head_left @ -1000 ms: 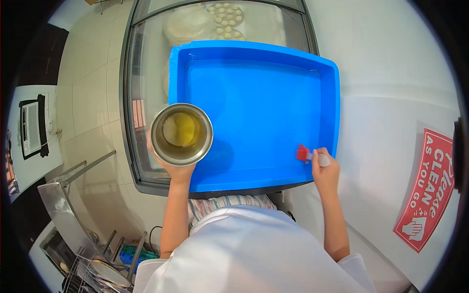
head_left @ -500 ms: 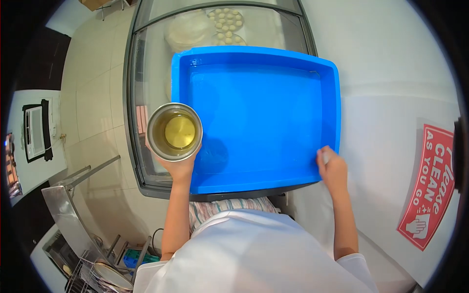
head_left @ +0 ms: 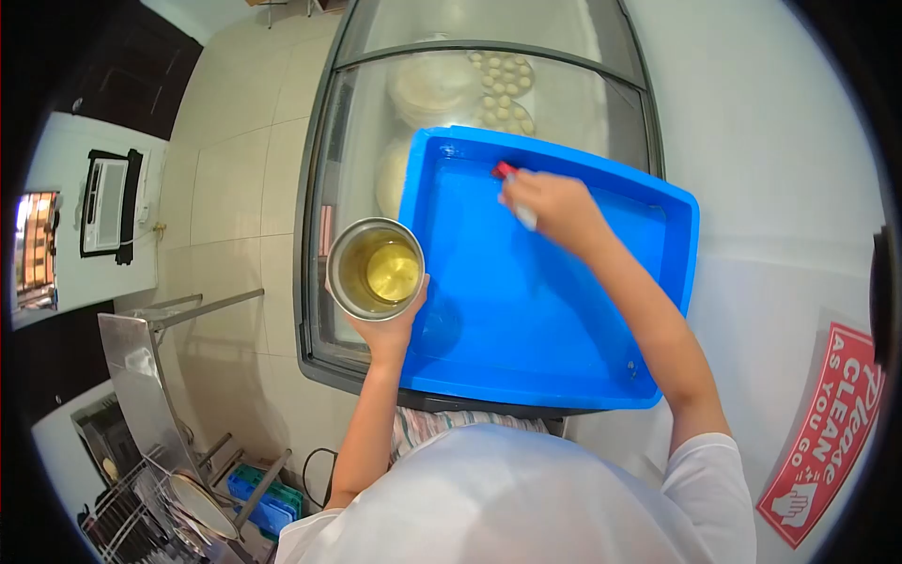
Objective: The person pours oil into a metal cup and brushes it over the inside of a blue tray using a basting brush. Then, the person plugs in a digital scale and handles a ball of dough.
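Observation:
My left hand [head_left: 383, 331] is wrapped round a metal cup [head_left: 340, 282] at the left edge of the blue tray. Clear yellow liquid [head_left: 393, 271], which looks like oil, lies in the cup. Over the far left part of the large blue tray [head_left: 601, 387], my right hand [head_left: 562, 209] is closed on a basting brush [head_left: 505, 170] with a red head and a pale handle. The red head is close to the tray's far inner wall; whether it touches is not clear. Wet-looking drops [head_left: 631, 368] show in the tray's near right corner.
Beneath the tray is a glass-topped chest freezer [head_left: 352, 113]; round plates of small pale balls [head_left: 503, 77] and a pale round stack [head_left: 434, 86] show through the glass. A metal rack [head_left: 141, 352] stands at left. A red sign [head_left: 827, 432] is at right.
My right hand has moved from the tray's near right corner to its far left part, and the brush's red head now shows. My left hand still holds the cup. The view has shifted.

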`<state>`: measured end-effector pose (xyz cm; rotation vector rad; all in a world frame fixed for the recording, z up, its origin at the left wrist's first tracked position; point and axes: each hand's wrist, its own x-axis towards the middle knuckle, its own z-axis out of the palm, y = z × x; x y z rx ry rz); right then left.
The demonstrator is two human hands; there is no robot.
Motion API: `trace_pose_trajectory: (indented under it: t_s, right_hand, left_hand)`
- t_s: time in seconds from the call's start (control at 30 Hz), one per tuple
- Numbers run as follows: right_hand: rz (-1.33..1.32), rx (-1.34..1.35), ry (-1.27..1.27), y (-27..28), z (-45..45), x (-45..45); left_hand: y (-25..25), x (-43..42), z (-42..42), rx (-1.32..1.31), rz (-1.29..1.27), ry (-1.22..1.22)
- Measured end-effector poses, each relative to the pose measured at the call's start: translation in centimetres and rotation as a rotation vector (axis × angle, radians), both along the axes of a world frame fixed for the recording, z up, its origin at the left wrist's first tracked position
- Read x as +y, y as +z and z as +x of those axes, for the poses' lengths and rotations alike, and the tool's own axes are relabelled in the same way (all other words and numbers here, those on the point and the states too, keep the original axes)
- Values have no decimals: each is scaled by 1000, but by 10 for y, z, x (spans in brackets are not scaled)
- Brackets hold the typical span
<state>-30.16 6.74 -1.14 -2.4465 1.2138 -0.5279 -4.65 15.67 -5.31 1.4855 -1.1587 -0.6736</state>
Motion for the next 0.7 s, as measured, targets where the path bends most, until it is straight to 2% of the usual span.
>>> trace_pose_trajectory:
  t_s: [0.03, 0.1, 0.17, 0.2, 0.3, 0.37, 0.43, 0.5, 0.53, 0.6, 0.63, 0.7]
  right_hand:
    - [-207, 135, 77, -6, 3, 5]
    - [-153, 241, 321, -4, 19, 50]
    - [54, 148, 591, 14, 32, 90]
    - [56, 143, 592, 17, 33, 89]
    - [479, -53, 479, 22, 33, 85]
    - [381, -181, 237, 12, 20, 36]
    - [225, -67, -14, 33, 10, 0]
    - [-29, -193, -119, 64, 15, -5]
    - [-26, -197, -108, 77, 20, -1]
    - [88, -606, -365, 101, 32, 15]
    - [86, -604, -358, 108, 40, 24]
    - [188, -837, -546, 121, 59, 46]
  left_hand:
    - [0, 0, 0, 19, 5, -13]
    - [1, 0, 2, 37, 6, -11]
    - [0, 3, 1, 39, -18, 1]
    - [-1, 4, 2, 39, -28, -2]
    - [-6, 7, 4, 47, 56, -12]
    - [-8, 7, 4, 49, 87, -10]
    - [-9, 6, 4, 61, 20, -29]
    - [-6, 2, 4, 61, -17, -18]
    - [-1, 2, 3, -7, -72, -32]
    - [6, -1, -1, -132, -186, -63]
    - [8, -1, -2, -130, -190, -55]
    - [10, 0, -4, -171, -215, -62]
